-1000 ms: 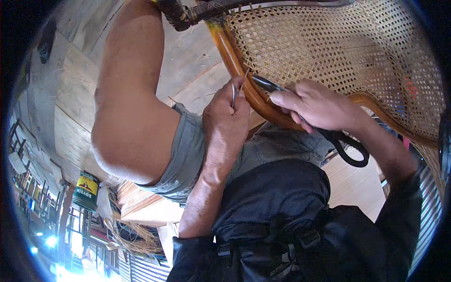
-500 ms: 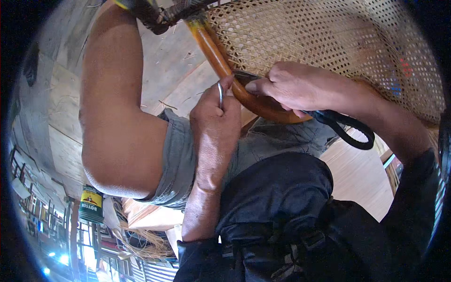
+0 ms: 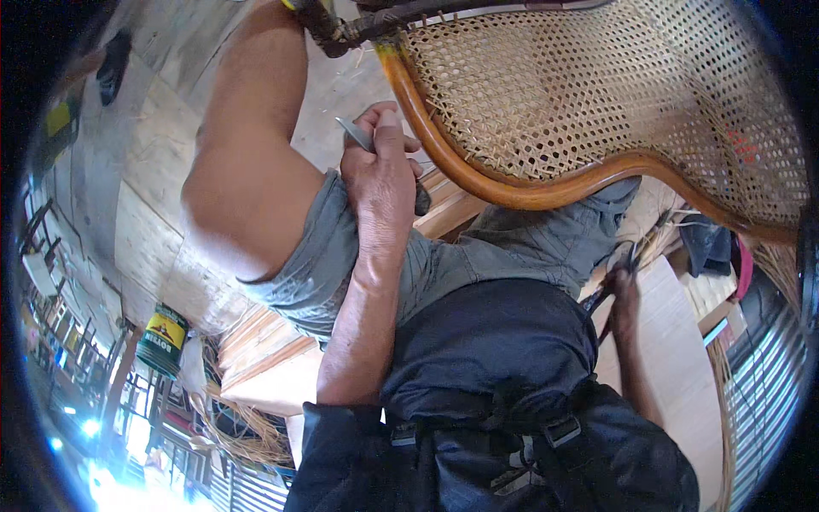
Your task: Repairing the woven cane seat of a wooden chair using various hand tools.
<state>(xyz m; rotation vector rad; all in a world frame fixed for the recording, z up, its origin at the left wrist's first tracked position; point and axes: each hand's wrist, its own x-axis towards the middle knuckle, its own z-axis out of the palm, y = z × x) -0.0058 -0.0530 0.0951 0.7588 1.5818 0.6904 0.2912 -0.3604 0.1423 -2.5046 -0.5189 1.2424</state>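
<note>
A woven cane panel (image 3: 529, 94) in a curved, varnished brown wooden frame (image 3: 546, 194) rests across my lap at the upper right. My left hand (image 3: 381, 175), just left of the frame's bend, is closed around a pointed metal tool (image 3: 357, 134). Its pale, flat tip sticks out past the fingers and its dark handle shows below the palm. Down by my right thigh, my right hand (image 3: 625, 303) is closed on black-handled scissors (image 3: 595, 305), apart from the panel. Fingers and shadow hide part of the scissors.
Pale wooden boards (image 3: 674, 341) lie beside me on the right, near loose cane strands (image 3: 657, 239) and a dark cloth (image 3: 706, 247). At the left stands a green and yellow can (image 3: 162, 341). A dark wrapped bar (image 3: 409, 15) crosses the top.
My right hand has left the frame's edge and moved down to the right with the scissors. My left hand has drawn slightly away from the frame, still gripping the pointed tool.
</note>
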